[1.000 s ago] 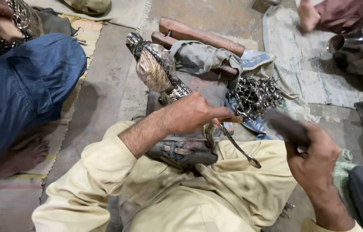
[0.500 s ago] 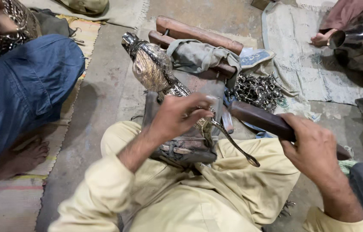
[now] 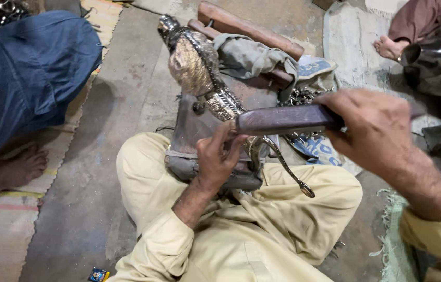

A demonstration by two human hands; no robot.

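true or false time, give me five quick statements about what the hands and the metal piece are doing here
1. The right hand grips a dark wooden mallet by one end. True.
2. The left hand lies flat on the floor. False: it rests on the ornate metal piece on the block in the lap.
3. The mallet's head is level with the left hand's fingertips. True.
4. The metal piece is plain and smooth. False: its surface is patterned.
5. A thin metal rod sticks out toward the person's right knee. True.
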